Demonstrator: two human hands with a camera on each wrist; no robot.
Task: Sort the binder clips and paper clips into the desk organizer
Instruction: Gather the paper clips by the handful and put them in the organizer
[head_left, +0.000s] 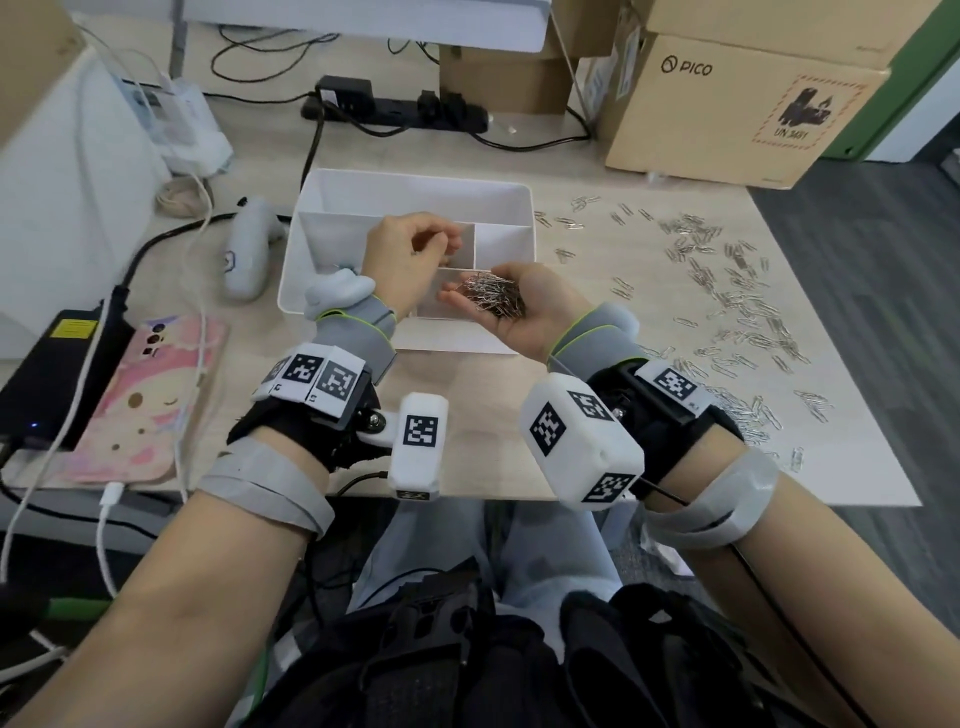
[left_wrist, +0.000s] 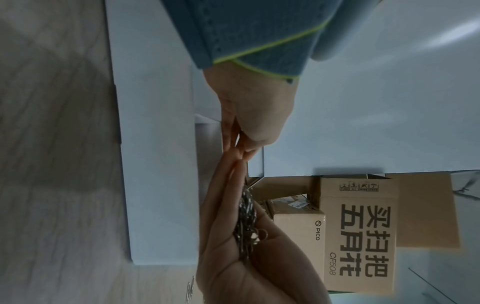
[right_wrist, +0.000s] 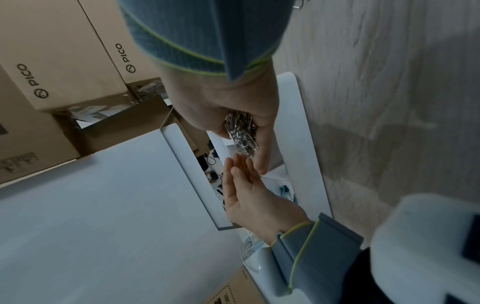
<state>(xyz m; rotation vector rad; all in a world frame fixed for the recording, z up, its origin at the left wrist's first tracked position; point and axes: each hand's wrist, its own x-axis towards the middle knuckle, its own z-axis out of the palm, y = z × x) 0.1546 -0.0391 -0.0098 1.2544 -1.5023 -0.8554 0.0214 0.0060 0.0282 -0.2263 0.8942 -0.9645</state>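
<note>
A white desk organizer (head_left: 415, 179) with several compartments stands mid-table. My right hand (head_left: 540, 312) lies palm up over its front edge, and a heap of silver paper clips (head_left: 491, 296) rests in the cupped palm. In the right wrist view the heap (right_wrist: 241, 131) sits between thumb and fingers. My left hand (head_left: 410, 254) hovers over the organizer's middle. Its relaxed fingers (right_wrist: 241, 170) meet the right hand's fingertips and hold nothing I can see. A blue binder clip (right_wrist: 284, 190) lies in a compartment under the left hand. Many loose paper clips (head_left: 727, 301) are scattered over the table to the right.
Behind the organizer are a black power strip (head_left: 395, 109) with cables and cardboard boxes (head_left: 727, 114). To its left lie a grey handheld device (head_left: 249, 254), a phone in a pink case (head_left: 150, 400) and a black power adapter (head_left: 57, 364). The table's front edge is under my wrists.
</note>
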